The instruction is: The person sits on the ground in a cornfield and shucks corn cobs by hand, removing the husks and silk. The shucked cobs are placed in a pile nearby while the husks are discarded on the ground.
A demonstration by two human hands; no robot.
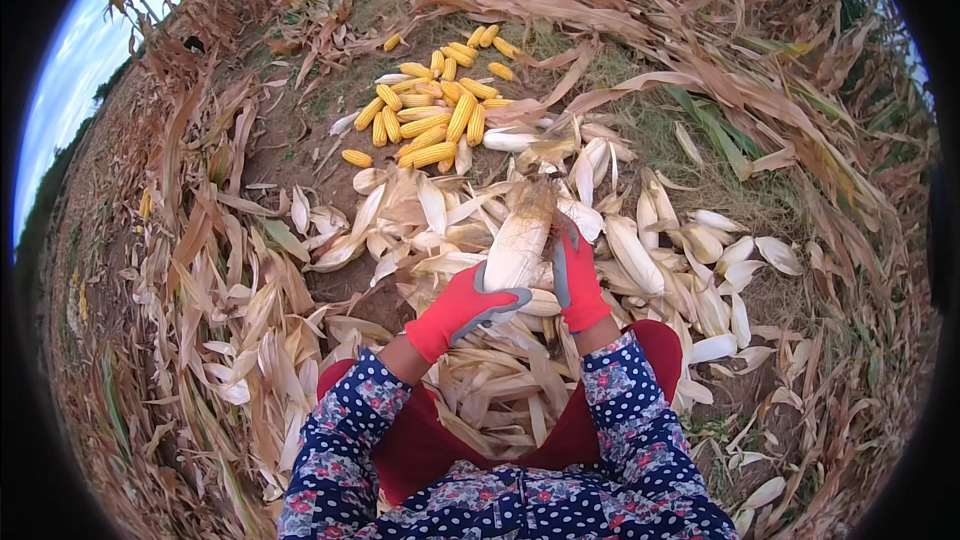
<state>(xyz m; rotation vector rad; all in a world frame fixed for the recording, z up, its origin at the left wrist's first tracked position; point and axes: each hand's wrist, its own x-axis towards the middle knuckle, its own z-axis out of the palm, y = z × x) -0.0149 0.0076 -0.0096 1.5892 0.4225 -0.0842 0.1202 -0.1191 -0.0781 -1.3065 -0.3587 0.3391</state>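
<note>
An unshelled ear of corn in its pale husk (pixel 517 247) lies tilted in front of me, its brown silk end pointing away. My left hand (pixel 469 306), in a red glove with grey palm, grips the ear around its lower end. Along the ear's upper right side is my right hand (pixel 580 274), gloved the same way, with fingers pointing away from me beside the dry silk. Whether those fingers pinch the husk is hidden. Just below the ear, a partly bared corn cob (pixel 541 303) shows between my hands. Loose stripped husks (pixel 495 390) cover the ground between my knees.
Beyond my hands, bare yellow corn ears (pixel 431 124) lie piled on brown soil (pixel 292 127). Several ears still in husk (pixel 634 255) lie to the right. Dry corn stalks and leaves (pixel 675 37) arch across the far right, and more husks (pixel 255 345) heap on the left.
</note>
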